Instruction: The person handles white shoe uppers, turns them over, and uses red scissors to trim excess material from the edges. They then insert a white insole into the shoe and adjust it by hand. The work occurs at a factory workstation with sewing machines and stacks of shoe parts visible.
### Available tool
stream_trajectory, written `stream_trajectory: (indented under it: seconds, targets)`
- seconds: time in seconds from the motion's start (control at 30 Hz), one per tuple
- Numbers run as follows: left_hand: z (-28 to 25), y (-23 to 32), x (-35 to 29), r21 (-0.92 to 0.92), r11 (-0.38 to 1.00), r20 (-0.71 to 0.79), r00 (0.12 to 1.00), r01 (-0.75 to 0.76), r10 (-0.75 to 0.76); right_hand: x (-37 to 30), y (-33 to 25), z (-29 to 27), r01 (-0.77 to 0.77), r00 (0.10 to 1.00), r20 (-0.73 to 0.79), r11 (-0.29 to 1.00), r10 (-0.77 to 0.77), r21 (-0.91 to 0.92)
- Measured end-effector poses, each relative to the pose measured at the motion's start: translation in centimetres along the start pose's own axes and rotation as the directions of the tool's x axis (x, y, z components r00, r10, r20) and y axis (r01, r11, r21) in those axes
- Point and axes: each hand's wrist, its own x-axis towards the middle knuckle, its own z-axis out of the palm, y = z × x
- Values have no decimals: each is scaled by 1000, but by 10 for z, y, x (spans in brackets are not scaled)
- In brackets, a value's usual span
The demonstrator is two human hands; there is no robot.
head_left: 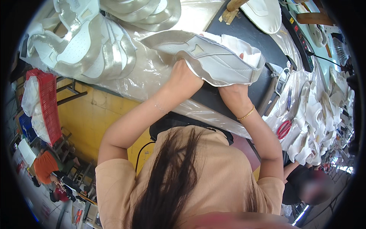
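A silver-grey and white shoe upper (213, 57) is held up over the table, its toe end toward the left and its white-lined heel end toward the right. My left hand (185, 73) grips its lower edge near the middle, with the fingers hidden behind the material. My right hand (233, 92) is closed on the heel part from below. Most of its fingers are covered by the upper, though a fingertip shows at the white lining. Beneath the upper lies a dark board (263, 49).
Stacked silver and white uppers (82, 57) lie at the left, with another stack (152, 17) behind. At the right are a hammer (268, 89), red-handled scissors (284, 129), a pen (289, 100), a power strip (299, 38) and piled white uppers (310, 118). A red crate (48, 107) stands left.
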Motion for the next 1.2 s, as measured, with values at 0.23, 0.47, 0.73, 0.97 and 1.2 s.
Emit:
stream_trajectory:
  seconds: [0.23,0.47,0.73,0.97,1.2]
  targets:
    - [4,1,-5,10,998,38,997,66,-66,2,2,0,22,999,35,999,-23,30]
    - [2,0,1,-87,989,72,991,116,-110,1,2,-2,52,995,89,998,-50,-22]
    - [5,-8,0,-92,996,21,1000,16,-14,6,0,-19,-18,990,139,993,1,118]
    - [2,-10,-2,-56,998,72,997,16,-12,9,-5,-25,30,987,152,990,-51,138]
    - [3,-12,-2,120,989,56,995,-91,84,14,5,-17,38,974,227,992,-9,-123]
